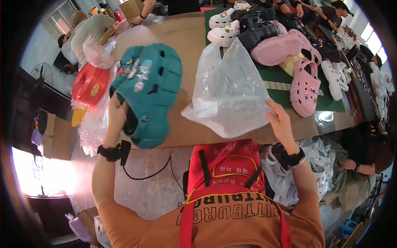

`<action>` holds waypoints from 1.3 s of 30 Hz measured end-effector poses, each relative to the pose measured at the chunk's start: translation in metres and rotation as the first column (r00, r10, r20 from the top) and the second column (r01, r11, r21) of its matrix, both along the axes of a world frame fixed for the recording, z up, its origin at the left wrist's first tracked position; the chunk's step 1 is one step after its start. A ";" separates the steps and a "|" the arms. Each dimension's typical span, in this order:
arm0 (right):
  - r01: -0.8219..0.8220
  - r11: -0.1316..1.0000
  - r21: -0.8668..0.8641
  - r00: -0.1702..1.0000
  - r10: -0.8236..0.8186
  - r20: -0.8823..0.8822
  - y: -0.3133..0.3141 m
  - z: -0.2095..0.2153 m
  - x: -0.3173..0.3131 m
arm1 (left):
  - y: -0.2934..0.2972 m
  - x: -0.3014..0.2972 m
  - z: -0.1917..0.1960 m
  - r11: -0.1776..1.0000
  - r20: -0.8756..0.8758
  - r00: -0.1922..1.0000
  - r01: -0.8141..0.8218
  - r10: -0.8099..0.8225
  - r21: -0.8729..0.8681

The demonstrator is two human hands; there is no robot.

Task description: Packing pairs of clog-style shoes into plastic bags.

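Observation:
My left hand (pixel 117 112) grips a pair of teal clogs (pixel 160 93) by the heel opening and holds it up over the table's near left part. Colourful charms dot the clogs' upper, and the fingers are partly hidden inside the opening. Over the middle of the table, my right hand (pixel 281 122) pinches the lower right edge of a clear plastic bag (pixel 231 89). The bag looks flattened, with creases across it. Between the clogs and the bag there is a gap.
Pink clogs (pixel 305 89), white clogs (pixel 224 34) and black clogs (pixel 256 33) are piled on a green mat (pixel 331 102) at the right. A red roll (pixel 90 86) and loose plastic lie at the left edge. Bagged shoes (pixel 320 165) stand below right; other people work around the table.

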State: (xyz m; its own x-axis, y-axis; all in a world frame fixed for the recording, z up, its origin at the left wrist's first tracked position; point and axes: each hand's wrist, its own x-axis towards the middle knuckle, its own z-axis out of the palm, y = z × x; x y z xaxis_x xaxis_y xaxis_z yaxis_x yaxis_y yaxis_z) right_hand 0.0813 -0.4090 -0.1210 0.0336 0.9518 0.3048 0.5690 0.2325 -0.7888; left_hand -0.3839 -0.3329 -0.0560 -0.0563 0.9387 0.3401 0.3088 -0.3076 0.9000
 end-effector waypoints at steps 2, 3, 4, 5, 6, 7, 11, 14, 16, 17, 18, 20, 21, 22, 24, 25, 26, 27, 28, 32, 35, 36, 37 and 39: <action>-0.080 0.988 0.130 0.996 0.073 0.058 0.018 0.005 -0.018 | -0.019 -0.017 0.027 0.997 -0.023 0.999 0.029 -0.031 -0.073; -0.092 0.987 0.129 0.995 0.085 0.053 0.027 0.008 -0.030 | -0.029 -0.031 0.036 0.994 -0.099 0.994 0.042 -0.052 -0.100; -0.124 0.984 0.125 0.991 0.116 0.070 0.035 0.012 -0.043 | -0.050 -0.021 0.054 0.966 0.045 0.994 -0.087 0.100 -0.243; -0.154 0.981 0.121 0.986 0.144 0.088 0.043 0.016 -0.055 | -0.061 -0.017 0.053 0.964 0.039 0.992 -0.105 0.117 -0.243; -0.189 0.975 0.116 0.980 0.180 0.085 0.048 0.019 -0.065 | -0.073 -0.013 0.052 0.969 0.122 0.992 0.026 0.005 -0.247; -0.204 0.972 0.119 0.977 0.195 0.083 0.052 0.023 -0.075 | -0.083 -0.010 0.050 0.958 0.206 0.972 0.158 -0.109 -0.239; -0.245 0.964 0.104 0.968 0.237 0.086 0.056 0.040 -0.102 | -0.113 0.012 0.036 0.830 0.310 0.870 0.473 -0.385 -0.297; -0.271 0.937 0.220 0.962 0.253 0.107 0.050 0.039 -0.100 | -0.092 0.072 0.040 0.638 0.119 0.758 0.612 -0.641 -0.468; -0.291 0.901 0.322 0.957 0.271 0.107 0.043 0.035 -0.095 | -0.087 0.080 0.022 0.692 0.056 0.784 0.577 -0.618 -0.435; -0.317 0.897 0.307 0.948 0.303 0.095 0.038 0.031 -0.089 | -0.083 0.081 0.013 0.689 0.092 0.802 0.561 -0.591 -0.459; -0.336 0.894 0.295 0.942 0.325 0.088 0.032 0.031 -0.083 | -0.076 0.082 0.006 0.690 0.094 0.798 0.567 -0.595 -0.450; -0.383 0.883 0.271 0.924 0.364 0.119 0.021 0.034 -0.078 | -0.063 0.082 -0.009 0.743 0.054 0.828 0.528 -0.558 -0.411; -0.418 0.875 0.246 0.908 0.394 0.143 0.017 0.037 -0.075 | -0.059 0.084 -0.010 0.743 0.057 0.827 0.530 -0.559 -0.408; -0.412 0.875 0.253 0.910 0.384 0.153 0.015 0.039 -0.075 | -0.055 0.088 -0.011 0.772 -0.009 0.838 0.499 -0.546 -0.393; -0.408 0.895 0.181 0.911 0.387 0.142 0.008 0.042 -0.072 | -0.057 0.097 -0.003 0.814 -0.089 0.866 0.421 -0.492 -0.400; -0.401 0.910 0.108 0.913 0.387 0.128 0.006 0.043 -0.071 | -0.055 0.097 -0.008 0.816 -0.089 0.869 0.417 -0.487 -0.400; -0.406 0.907 0.108 0.911 0.392 0.127 0.007 0.045 -0.070 | -0.052 0.097 -0.018 0.848 -0.152 0.870 0.396 -0.469 -0.353; -0.409 0.906 0.110 0.906 0.388 0.171 0.006 0.046 -0.069 | -0.051 0.099 -0.021 0.873 -0.210 0.868 0.379 -0.450 -0.306; -0.412 0.904 0.112 0.898 0.383 0.215 0.006 0.047 -0.068 | -0.053 0.100 -0.020 0.864 -0.226 0.876 0.321 -0.427 -0.387; -0.470 0.876 0.112 0.858 0.423 0.293 0.003 0.055 -0.064 | -0.053 0.105 -0.020 0.921 -0.340 0.868 0.275 -0.361 -0.276; -0.501 0.857 0.117 0.805 0.412 0.427 -0.001 0.053 -0.070 | -0.053 0.106 -0.027 0.945 -0.437 0.854 0.169 -0.282 -0.278; -0.475 0.870 0.135 0.806 0.367 0.465 -0.004 0.053 -0.074 | -0.053 0.109 -0.028 0.951 -0.466 0.845 0.147 -0.264 -0.272; -0.448 0.881 0.153 0.804 0.321 0.501 -0.007 0.052 -0.078 | -0.053 0.113 -0.029 0.956 -0.494 0.834 0.126 -0.246 -0.264; -0.404 0.894 0.193 0.805 0.248 0.539 -0.012 0.043 -0.086 | -0.051 0.119 -0.031 0.964 -0.495 0.839 0.123 -0.228 -0.236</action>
